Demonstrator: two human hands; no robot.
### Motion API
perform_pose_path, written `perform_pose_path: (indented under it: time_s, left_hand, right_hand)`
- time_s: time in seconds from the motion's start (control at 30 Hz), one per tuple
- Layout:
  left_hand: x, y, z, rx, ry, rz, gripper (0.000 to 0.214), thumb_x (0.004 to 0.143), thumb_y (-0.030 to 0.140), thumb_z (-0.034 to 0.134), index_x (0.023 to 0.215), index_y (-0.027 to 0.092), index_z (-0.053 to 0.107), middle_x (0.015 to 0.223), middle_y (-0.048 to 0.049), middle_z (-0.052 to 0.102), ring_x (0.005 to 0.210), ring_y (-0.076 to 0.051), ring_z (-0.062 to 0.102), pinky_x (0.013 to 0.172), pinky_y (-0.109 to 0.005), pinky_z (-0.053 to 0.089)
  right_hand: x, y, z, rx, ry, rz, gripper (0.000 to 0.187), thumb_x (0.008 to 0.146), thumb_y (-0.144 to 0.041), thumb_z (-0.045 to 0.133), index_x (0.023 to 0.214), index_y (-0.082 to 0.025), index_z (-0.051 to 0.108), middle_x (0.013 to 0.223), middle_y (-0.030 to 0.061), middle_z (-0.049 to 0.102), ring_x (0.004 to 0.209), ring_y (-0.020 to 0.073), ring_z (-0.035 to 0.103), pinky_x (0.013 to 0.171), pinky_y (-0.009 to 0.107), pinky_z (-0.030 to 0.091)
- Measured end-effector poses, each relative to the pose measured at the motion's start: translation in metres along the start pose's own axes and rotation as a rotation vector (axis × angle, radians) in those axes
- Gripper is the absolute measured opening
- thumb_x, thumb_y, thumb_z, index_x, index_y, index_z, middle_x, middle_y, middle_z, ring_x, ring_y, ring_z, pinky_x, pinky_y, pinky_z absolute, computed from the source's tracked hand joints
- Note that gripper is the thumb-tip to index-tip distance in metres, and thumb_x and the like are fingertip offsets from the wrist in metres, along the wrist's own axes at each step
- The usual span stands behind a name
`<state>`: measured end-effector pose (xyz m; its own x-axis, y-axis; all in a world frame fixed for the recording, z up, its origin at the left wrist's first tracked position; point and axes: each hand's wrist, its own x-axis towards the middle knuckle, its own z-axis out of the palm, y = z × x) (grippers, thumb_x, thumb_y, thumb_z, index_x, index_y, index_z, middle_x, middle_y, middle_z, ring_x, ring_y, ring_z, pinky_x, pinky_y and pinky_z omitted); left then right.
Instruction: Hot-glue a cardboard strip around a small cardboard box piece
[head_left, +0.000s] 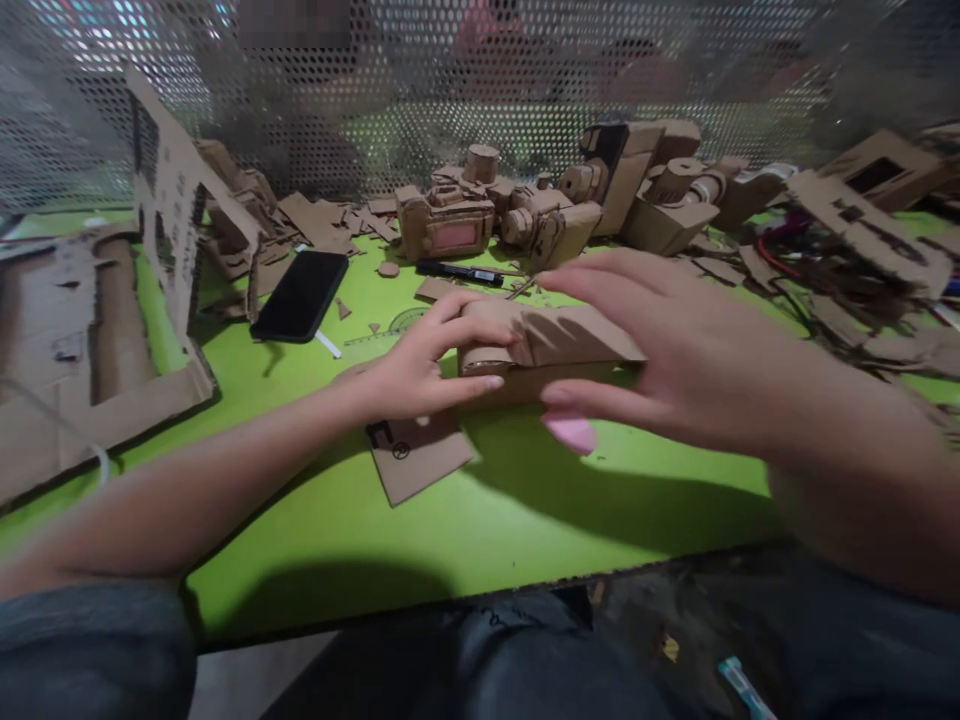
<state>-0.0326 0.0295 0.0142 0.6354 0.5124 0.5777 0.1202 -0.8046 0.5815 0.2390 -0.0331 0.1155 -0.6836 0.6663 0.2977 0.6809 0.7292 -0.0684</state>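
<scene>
gripping a cardboard box (568, 338), left hand (420, 362); inside hidden

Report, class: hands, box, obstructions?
Left hand holding cardboard box by left end. Right hand open near its right end, contact unclear. Flat cardboard piece in front; black pen behind.

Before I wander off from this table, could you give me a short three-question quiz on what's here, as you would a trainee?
1. True or false: the phone lies to the left of the cardboard box.
2. The left hand is touching: A) the phone; B) a marker; C) the cardboard box.
3. What colour is the table?

Key: 1. True. 2. C. 3. Green.
</scene>
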Motion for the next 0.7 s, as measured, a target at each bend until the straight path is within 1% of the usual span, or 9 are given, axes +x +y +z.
perform_pose_path:
  time_s: [0.03,0.07,0.13,0.17,0.23,0.33,0.43,0.53,0.7]
  left_hand:
    - [0.0,0.0,0.0,0.007,0.001,0.002,0.04,0.096,0.052,0.081,0.127,0.028,0.076,0.136,-0.0133,0.066,0.136,-0.034,0.065,0.118,-0.052,0.057]
    - [0.0,-0.001,0.001,0.01,0.0,0.002,0.04,0.095,0.052,0.081,0.127,0.028,0.075,0.135,-0.013,0.067,0.134,-0.033,0.065,0.117,-0.052,0.058]
    - [0.001,-0.002,0.001,-0.007,-0.004,0.003,0.043,0.095,0.05,0.081,0.131,0.028,0.071,0.135,-0.0123,0.068,0.132,-0.032,0.066,0.116,-0.052,0.058]
    - [0.001,-0.002,0.002,-0.035,-0.002,0.0,0.048,0.094,0.048,0.082,0.135,0.028,0.067,0.138,-0.0123,0.068,0.134,-0.033,0.066,0.117,-0.052,0.057]
    - [0.0,-0.003,0.002,-0.136,0.003,-0.027,0.061,0.091,0.046,0.084,0.144,0.029,0.059,0.148,-0.0135,0.064,0.139,-0.034,0.065,0.117,-0.051,0.058]
    - [0.0,-0.003,0.0,-0.294,-0.015,-0.107,0.073,0.09,0.051,0.086,0.15,0.029,0.05,0.157,-0.0151,0.059,0.14,-0.034,0.066,0.114,-0.048,0.061]
    - [-0.001,-0.004,-0.003,-0.329,-0.048,-0.131,0.07,0.092,0.05,0.085,0.148,0.029,0.05,0.153,-0.0154,0.061,0.137,-0.032,0.068,0.114,-0.047,0.061]
    - [-0.001,-0.006,-0.005,-0.311,-0.062,-0.104,0.067,0.093,0.047,0.085,0.148,0.029,0.051,0.155,-0.0156,0.06,0.142,-0.033,0.065,0.119,-0.049,0.06]
    - [-0.002,-0.008,-0.005,-0.286,-0.069,-0.056,0.065,0.096,0.047,0.081,0.151,0.03,0.051,0.158,-0.0144,0.058,0.145,-0.035,0.063,0.122,-0.051,0.058]
  right_hand:
    - [0.014,-0.002,0.008,0.043,-0.071,0.029,0.073,0.102,-0.068,0.06,0.15,-0.014,0.06,0.148,0.0202,0.066,0.134,0.0408,0.065,0.102,0.052,0.057]
    - [0.027,-0.003,0.015,0.074,-0.141,0.065,0.075,0.097,-0.07,0.065,0.148,-0.015,0.062,0.144,0.0186,0.068,0.13,0.0403,0.066,0.1,0.051,0.057]
    - [0.045,-0.003,0.026,0.126,-0.195,0.105,0.061,0.094,-0.068,0.069,0.133,-0.02,0.069,0.128,0.0143,0.073,0.115,0.0359,0.069,0.092,0.045,0.055]
    - [0.049,-0.002,0.03,0.145,-0.192,0.112,0.055,0.094,-0.065,0.07,0.127,-0.021,0.071,0.12,0.0125,0.074,0.109,0.0334,0.069,0.088,0.042,0.054]
    - [0.051,-0.001,0.034,0.167,-0.16,0.11,0.047,0.094,-0.059,0.07,0.122,-0.021,0.072,0.111,0.0112,0.073,0.101,0.0302,0.068,0.082,0.039,0.051]
    - [0.046,0.002,0.035,0.172,-0.133,0.098,0.048,0.096,-0.059,0.067,0.123,-0.02,0.071,0.106,0.0108,0.072,0.093,0.0269,0.066,0.076,0.035,0.046]
    - [0.042,0.004,0.035,0.176,-0.119,0.064,0.048,0.098,-0.061,0.064,0.121,-0.02,0.072,0.104,0.0095,0.07,0.088,0.0243,0.063,0.073,0.033,0.043]
    - [0.043,0.004,0.037,0.184,-0.112,0.054,0.043,0.097,-0.058,0.065,0.116,-0.019,0.072,0.103,0.0093,0.068,0.089,0.0247,0.062,0.074,0.034,0.042]
    - [0.043,0.002,0.035,0.208,-0.115,0.044,0.038,0.097,-0.053,0.064,0.108,-0.017,0.071,0.1,0.01,0.066,0.089,0.0244,0.06,0.074,0.034,0.041]
